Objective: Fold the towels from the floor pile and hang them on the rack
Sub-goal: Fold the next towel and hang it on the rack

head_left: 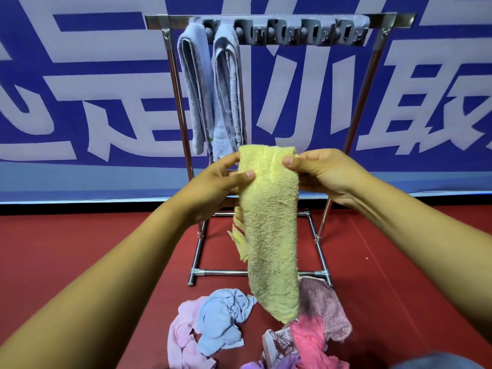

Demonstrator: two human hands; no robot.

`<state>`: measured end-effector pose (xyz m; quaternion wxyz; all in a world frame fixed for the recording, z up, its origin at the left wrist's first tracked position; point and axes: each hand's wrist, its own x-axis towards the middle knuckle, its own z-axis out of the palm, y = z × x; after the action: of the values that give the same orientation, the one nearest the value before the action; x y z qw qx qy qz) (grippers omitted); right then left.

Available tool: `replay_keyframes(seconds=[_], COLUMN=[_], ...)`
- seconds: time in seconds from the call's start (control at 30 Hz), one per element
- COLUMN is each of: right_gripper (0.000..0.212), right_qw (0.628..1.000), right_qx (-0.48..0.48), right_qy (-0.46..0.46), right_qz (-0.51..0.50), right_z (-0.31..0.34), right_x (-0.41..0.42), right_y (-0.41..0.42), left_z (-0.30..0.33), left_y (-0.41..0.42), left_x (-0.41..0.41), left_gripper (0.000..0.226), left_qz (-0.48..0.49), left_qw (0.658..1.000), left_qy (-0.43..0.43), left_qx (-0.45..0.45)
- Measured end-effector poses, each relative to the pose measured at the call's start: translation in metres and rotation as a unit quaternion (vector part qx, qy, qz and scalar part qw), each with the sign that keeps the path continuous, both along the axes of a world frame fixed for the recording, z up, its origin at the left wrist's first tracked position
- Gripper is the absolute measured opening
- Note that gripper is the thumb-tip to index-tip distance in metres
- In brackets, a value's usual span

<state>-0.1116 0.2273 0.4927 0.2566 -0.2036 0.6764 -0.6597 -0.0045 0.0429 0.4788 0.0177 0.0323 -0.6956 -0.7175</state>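
A yellow towel (271, 230), folded into a long narrow strip, hangs in front of me. My left hand (218, 187) pinches its upper left edge and my right hand (324, 171) pinches its upper right corner. Its lower end dangles just above the floor pile (255, 328) of crumpled pink, blue, mauve and patterned towels. Behind stands the metal rack (372, 83), with a grey clip strip (306, 31) along its top bar. Two folded blue-grey towels (210, 91) hang side by side at the strip's left end.
A blue banner with large white characters (80, 89) covers the wall behind the rack. The floor (80, 249) is red. The rack's base bars (239, 272) lie just beyond the pile. Several clips right of the hung towels hold nothing.
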Motion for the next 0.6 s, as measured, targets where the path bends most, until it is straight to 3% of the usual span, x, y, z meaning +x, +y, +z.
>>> replay_keyframes(seconds=[0.13,0.2,0.33,0.6], right_gripper=[0.017,0.016,0.017,0.013], right_qw=[0.999,0.998,0.997,0.999], right_qx=[0.030,0.030,0.035,0.016], right_qy=[0.001,-0.016,-0.019,-0.026], right_qz=[0.034,0.049,0.066,0.018], right_z=[0.003,0.005,0.005,0.000], right_x=[0.000,0.000,-0.001,-0.004], right_y=[0.002,0.002,0.003,0.001], left_z=[-0.006,-0.009,-0.011,-0.005], left_y=[0.002,0.002,-0.003,-0.007], left_x=[0.001,-0.001,-0.002,-0.001], left_gripper=[0.069,0.075,0.068,0.034], left_qz=[-0.027,-0.017,-0.024,-0.004], left_qw=[0.998,0.997,0.997,0.998], left_qy=[-0.007,-0.007,-0.006,-0.003], left_qx=[-0.060,-0.075,-0.069,-0.057])
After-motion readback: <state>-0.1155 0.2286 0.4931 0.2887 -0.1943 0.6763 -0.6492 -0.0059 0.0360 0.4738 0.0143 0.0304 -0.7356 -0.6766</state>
